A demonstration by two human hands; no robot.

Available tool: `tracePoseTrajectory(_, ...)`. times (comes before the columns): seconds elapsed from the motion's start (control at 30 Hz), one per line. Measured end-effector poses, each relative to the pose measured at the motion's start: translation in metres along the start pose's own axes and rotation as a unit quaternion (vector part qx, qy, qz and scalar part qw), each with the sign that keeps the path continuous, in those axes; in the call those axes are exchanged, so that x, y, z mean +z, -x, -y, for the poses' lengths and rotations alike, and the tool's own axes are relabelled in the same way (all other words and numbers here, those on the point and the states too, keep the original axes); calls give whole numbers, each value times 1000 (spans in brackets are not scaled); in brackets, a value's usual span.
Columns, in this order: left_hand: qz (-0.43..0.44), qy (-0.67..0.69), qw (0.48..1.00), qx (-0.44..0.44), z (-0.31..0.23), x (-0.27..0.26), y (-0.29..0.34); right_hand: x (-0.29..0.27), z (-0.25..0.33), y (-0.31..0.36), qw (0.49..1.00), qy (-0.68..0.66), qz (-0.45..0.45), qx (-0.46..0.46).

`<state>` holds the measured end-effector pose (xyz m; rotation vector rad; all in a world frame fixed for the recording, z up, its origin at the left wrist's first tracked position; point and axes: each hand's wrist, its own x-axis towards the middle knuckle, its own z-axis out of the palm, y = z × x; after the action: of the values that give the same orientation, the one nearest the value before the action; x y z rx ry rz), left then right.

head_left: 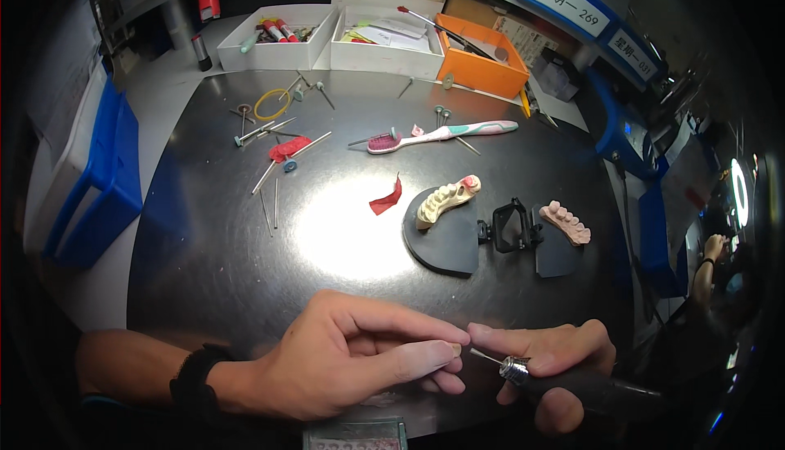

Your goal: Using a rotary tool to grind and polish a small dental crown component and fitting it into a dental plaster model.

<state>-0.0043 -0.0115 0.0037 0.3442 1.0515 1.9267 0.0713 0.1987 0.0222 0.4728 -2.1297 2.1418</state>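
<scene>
Thumb and fingers of my left hand (pixel 352 356) pinch together at the near edge of the table. Between the tips shows a small yellowish piece (pixel 456 350), mostly hidden, too small to tell its kind. My right hand (pixel 556 352) is wrapped round a dark rotary handpiece (pixel 601 391) with a silver collar. Its thin bur (pixel 484 356) points left at the pinched fingertips; I cannot tell whether it touches the piece. Beyond the hands, a cream dental model (pixel 446 203) sits on a dark hinged articulator (pixel 512 228), with a pinkish tooth model (pixel 566 223) on its right plate.
A toothbrush (pixel 441 134), a red film scrap (pixel 388 197) and several loose burs (pixel 276 203) lie farther back. White boxes (pixel 386 62) and an orange box (pixel 482 74) line the rear edge. A clear-lidded case (pixel 356 434) is at the near edge. Blue bins (pixel 102 172) stand left.
</scene>
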Motion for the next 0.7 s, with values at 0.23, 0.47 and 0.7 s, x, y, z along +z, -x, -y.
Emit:
tracePoseTrajectory(0.23, 3, -15, 1000, 19, 1, 0, 0, 1, 2, -6, 998, 54, 27, 0)
tracePoseTrajectory(0.47, 11, -27, 999, 25, 2, -1, -1, 13, 10, -2, 997, -20, -51, 55)
tracePoseTrajectory(0.7, 10, -37, 999, 20, 1, 0, -1, 6, 6, 0, 999, 0, -14, 43)
